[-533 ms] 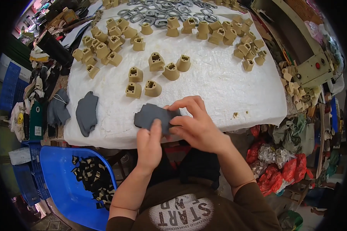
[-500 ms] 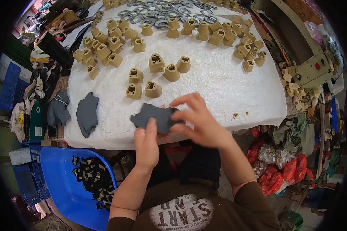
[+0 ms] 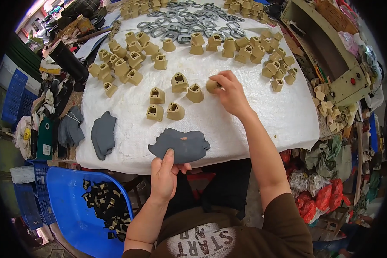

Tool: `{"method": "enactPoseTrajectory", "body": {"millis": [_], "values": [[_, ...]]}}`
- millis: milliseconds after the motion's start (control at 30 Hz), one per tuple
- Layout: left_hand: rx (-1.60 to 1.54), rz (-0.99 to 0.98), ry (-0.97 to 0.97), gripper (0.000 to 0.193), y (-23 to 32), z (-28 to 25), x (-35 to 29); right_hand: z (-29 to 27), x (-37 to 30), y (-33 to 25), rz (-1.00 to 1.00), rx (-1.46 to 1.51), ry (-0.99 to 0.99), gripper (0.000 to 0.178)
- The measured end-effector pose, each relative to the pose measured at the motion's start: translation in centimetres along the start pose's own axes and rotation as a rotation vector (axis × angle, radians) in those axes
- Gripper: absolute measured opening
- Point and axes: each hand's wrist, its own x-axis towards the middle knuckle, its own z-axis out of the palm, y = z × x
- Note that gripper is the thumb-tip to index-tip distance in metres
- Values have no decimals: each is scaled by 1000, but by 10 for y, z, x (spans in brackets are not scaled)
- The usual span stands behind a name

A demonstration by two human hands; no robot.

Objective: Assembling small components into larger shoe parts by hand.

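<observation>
Over white cloth (image 3: 215,122), your left hand (image 3: 163,178) pinches grey sheet (image 3: 176,150), right hand (image 3: 231,92) clasps beige block (image 3: 211,86), the two separate, other blocks (image 3: 195,95) untouched.

Workshop, by its contents: many like-shaped tan parts (image 3: 179,83) in clusters, grey rings (image 3: 184,39) heaped at top of frame, white-covered table (image 3: 258,120) beneath; blue tub (image 3: 66,206) of black pieces (image 3: 104,204), lower left; metal casing (image 3: 343,89) with red button (image 3: 353,81), upper right.

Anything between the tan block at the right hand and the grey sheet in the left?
Nothing visible. Between the tan block at the right hand and the grey sheet in the left hand lies white cloth; the nearest standing block is off to the left.
</observation>
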Motion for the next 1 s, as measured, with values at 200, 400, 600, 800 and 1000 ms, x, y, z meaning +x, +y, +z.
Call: {"method": "enactPoseTrajectory", "body": {"millis": [200, 400, 600, 800, 1000], "values": [[-123, -27, -41, 38, 4, -8, -8, -57, -34, -47, 322, -16, -101, 31], [-241, -92, -80, 40, -1, 0, -12, -47, -74, -51, 37, -331, -47, 36], [-251, -123, -37, 40, -3, 2, -22, -53, -90, -46, 30, -77, -160, 47], [-269, 1, 73, 40, -10, 9, -28, -46, -110, -64, 156, 382, 11, 54], [-358, 22, -35, 43, -10, 9, -35, -40, -128, -147, -56, 786, 54, 57]]}}
